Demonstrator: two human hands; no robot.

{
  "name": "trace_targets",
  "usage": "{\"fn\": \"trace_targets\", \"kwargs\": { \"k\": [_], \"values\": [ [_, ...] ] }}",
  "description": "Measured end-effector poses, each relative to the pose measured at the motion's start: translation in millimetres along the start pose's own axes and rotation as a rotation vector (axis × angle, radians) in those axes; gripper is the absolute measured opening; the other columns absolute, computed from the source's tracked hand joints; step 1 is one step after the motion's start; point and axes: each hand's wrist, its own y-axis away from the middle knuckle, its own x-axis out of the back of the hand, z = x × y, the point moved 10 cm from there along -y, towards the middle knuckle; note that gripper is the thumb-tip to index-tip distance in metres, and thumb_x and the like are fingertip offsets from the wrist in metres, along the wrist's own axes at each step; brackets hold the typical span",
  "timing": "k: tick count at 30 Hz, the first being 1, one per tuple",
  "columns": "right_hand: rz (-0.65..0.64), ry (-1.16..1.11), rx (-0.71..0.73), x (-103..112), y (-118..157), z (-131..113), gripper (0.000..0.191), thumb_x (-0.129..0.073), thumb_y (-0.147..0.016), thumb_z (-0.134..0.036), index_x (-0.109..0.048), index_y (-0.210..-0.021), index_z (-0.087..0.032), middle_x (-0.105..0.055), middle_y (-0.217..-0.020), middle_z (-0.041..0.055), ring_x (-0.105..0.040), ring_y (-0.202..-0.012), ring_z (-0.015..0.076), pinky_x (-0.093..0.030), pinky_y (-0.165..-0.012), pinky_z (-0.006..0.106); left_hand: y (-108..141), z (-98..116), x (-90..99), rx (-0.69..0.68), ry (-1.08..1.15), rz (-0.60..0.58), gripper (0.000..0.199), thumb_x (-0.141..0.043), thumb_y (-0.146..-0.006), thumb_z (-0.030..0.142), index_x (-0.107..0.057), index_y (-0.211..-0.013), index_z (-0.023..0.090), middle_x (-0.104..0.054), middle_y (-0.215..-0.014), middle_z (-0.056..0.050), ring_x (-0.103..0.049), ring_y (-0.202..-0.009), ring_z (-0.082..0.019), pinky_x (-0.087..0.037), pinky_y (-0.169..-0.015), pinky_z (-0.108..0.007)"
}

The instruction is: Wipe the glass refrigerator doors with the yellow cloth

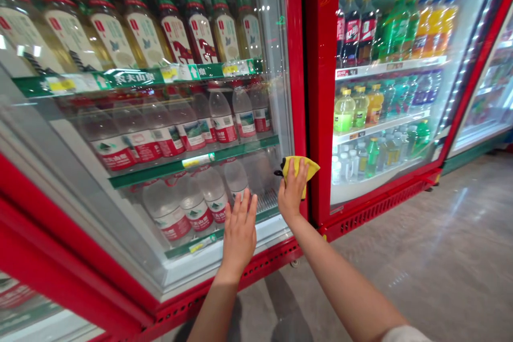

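Observation:
A yellow cloth [311,170] with a black edge and loop lies under my right hand [294,192], pressed on the red door frame [297,91] at the glass door's right edge. My right fingers are wrapped over the cloth. To the left, my left hand [240,230] is spread with its fingers upward, flat against or just in front of the lower glass, and holds nothing. Behind the glass, water bottles with red and white labels [191,136] fill the middle shelf, with more on the bottom one.
Tea bottles [108,37] line the upper shelf. A second red-framed fridge with soda bottles [395,26] stands at the right, another beyond it. Vents run along the red base [385,206] above the grey floor [433,262].

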Motion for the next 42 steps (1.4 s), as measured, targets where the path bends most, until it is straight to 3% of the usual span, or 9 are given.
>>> {"fn": "trace_targets", "kwargs": {
  "k": [6,13,17,21,24,29,33,36,42],
  "values": [
    [-0.176,0.045,0.560,-2.4,46.1,-21.8,0.070,-0.049,-0.092,-0.006,-0.043,-0.154,-0.037,-0.042,-0.162,0.0036,-0.022,-0.156,0.0239,-0.030,-0.123,0.053,4.1,-18.5,11.0,0.014,-0.002,0.033,0.089,-0.045,-0.089,-0.002,-0.005,-0.165,0.023,-0.025,-0.168,-0.012,-0.012,-0.157,-0.028,-0.022,-0.127,-0.058],
    [-0.064,0.130,0.237,-8.5,18.8,-44.5,0.071,-0.047,-0.091,-0.007,-0.035,-0.159,-0.025,-0.028,-0.168,0.0142,-0.010,-0.159,0.0336,-0.034,-0.116,0.062,12.9,-39.5,29.9,0.064,-0.043,0.075,0.086,-0.046,-0.091,0.000,-0.007,-0.165,0.023,-0.026,-0.168,-0.011,-0.012,-0.158,-0.026,-0.018,-0.128,-0.057],
    [-0.186,0.083,0.536,-24.5,54.3,-86.9,0.061,-0.054,-0.094,-0.011,-0.050,-0.150,-0.036,-0.049,-0.158,0.0050,-0.028,-0.154,0.0251,-0.022,-0.124,0.055,25.4,-56.8,31.5,0.096,-0.097,0.061,0.086,-0.045,-0.091,-0.001,-0.007,-0.165,0.022,-0.026,-0.167,-0.013,-0.012,-0.157,-0.026,-0.017,-0.128,-0.057],
    [-0.237,0.043,0.809,-15.4,90.7,-62.3,0.048,-0.053,-0.099,-0.015,-0.061,-0.137,-0.044,-0.067,-0.140,-0.0044,-0.048,-0.141,0.0141,-0.013,-0.128,0.043,39.5,-73.9,34.0,0.098,-0.128,0.050,0.084,-0.047,-0.093,0.002,-0.007,-0.165,0.021,-0.027,-0.166,-0.013,-0.012,-0.157,-0.026,-0.014,-0.128,-0.057],
    [-0.241,0.030,0.737,-16.2,83.7,-52.3,0.048,-0.053,-0.100,-0.014,-0.062,-0.136,-0.044,-0.066,-0.141,-0.0037,-0.050,-0.140,0.0150,-0.015,-0.128,0.043,50.5,-89.9,39.6,0.124,-0.138,0.052,0.084,-0.048,-0.095,0.005,-0.005,-0.165,0.021,-0.025,-0.167,-0.014,-0.012,-0.157,-0.027,-0.015,-0.128,-0.057],
    [-0.152,0.044,0.516,-31.1,71.0,-107.9,0.050,-0.054,-0.099,-0.016,-0.058,-0.143,-0.037,-0.055,-0.153,0.0034,-0.033,-0.152,0.0240,-0.016,-0.126,0.051,66.6,-114.9,46.3,0.182,-0.180,0.050,0.082,-0.049,-0.097,0.008,-0.004,-0.165,0.021,-0.026,-0.166,-0.015,-0.014,-0.157,-0.027,-0.018,-0.128,-0.056],
    [-0.256,-0.004,0.769,-34.3,95.7,-135.8,0.049,-0.051,-0.101,-0.016,-0.055,-0.145,-0.038,-0.058,-0.150,-0.0001,-0.036,-0.150,0.0179,-0.009,-0.128,0.047,77.3,-126.9,46.9,0.196,-0.208,0.065,0.082,-0.050,-0.097,0.008,-0.005,-0.164,0.020,-0.026,-0.166,-0.016,-0.013,-0.157,-0.027,-0.019,-0.128,-0.056],
    [-0.322,-0.053,0.993,-21.6,108.5,-115.1,0.049,-0.048,-0.102,-0.013,-0.056,-0.142,-0.040,-0.064,-0.144,-0.0056,-0.042,-0.145,0.0105,-0.011,-0.128,0.039,85.5,-134.1,46.8,0.191,-0.200,0.067,0.083,-0.050,-0.096,0.008,-0.005,-0.164,0.021,-0.024,-0.166,-0.015,-0.013,-0.156,-0.028,-0.019,-0.128,-0.056],
    [-0.179,-0.055,0.760,-22.1,73.7,-119.9,0.046,-0.050,-0.102,-0.014,-0.060,-0.140,-0.037,-0.062,-0.146,-0.0004,-0.039,-0.149,0.0164,-0.024,-0.125,0.041,100.8,-152.7,51.9,0.226,-0.184,0.047,0.088,-0.051,-0.093,0.006,-0.003,-0.164,0.024,-0.019,-0.167,-0.013,-0.014,-0.156,-0.027,-0.018,-0.128,-0.056]
  ]
}}
